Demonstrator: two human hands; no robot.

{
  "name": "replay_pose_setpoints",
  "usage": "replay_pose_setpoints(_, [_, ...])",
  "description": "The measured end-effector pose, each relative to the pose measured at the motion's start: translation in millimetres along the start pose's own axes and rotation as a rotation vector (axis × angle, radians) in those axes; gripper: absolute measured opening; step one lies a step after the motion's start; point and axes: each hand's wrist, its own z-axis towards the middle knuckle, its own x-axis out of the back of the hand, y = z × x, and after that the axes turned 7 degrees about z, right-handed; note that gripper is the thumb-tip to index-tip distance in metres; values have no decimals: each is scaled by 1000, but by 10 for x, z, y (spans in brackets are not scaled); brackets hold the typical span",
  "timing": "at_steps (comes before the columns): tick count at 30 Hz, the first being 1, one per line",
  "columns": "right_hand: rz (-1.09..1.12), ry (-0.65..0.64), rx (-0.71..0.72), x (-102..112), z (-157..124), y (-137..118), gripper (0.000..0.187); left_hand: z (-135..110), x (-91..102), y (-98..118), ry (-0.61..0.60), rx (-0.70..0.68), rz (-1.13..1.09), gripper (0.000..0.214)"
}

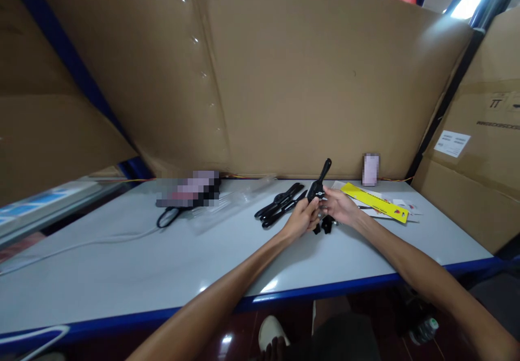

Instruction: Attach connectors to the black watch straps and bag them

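A black plastic tool (320, 185) with a slim handle and a wider body bearing a small white mark is held up in front of me; its exact kind I cannot make out. My left hand (303, 219) is closed around its lower part. From the other side, the fingers of my right hand (339, 205) are closed on the same tool. Several similar long black pieces (280, 204) lie on the table just left of my hands. Small black parts (326, 224) rest beneath my right hand, partly covered by it.
A yellow card strip (377, 201) lies on white papers at right. Clear plastic packaging (223, 206) and a blurred-out dark item with a cable (138, 236) are at left. A blurred upright phone-like object (370, 170) stands against the cardboard wall (292, 79). The table (122, 279) has a blue front edge.
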Motion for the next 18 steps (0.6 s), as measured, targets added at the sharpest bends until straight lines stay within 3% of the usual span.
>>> replay_pose_setpoints(2, [37,44,-6,-23,-5,-6,44,-4,-2,1,12,3,-7,61])
replay_pose_setpoints(7, [-290,292,269,-64,-31,-82,39,-18,-8,20,34,-11,-14,59])
replay_pose_setpoints(14, [-37,79,40,-56,-62,-159,42,-18,-15,13,-8,7,-4,59])
replay_pose_setpoints(18, [-10,86,34,-66,-69,-160,43,-11,-20,0,-21,-7,1,58])
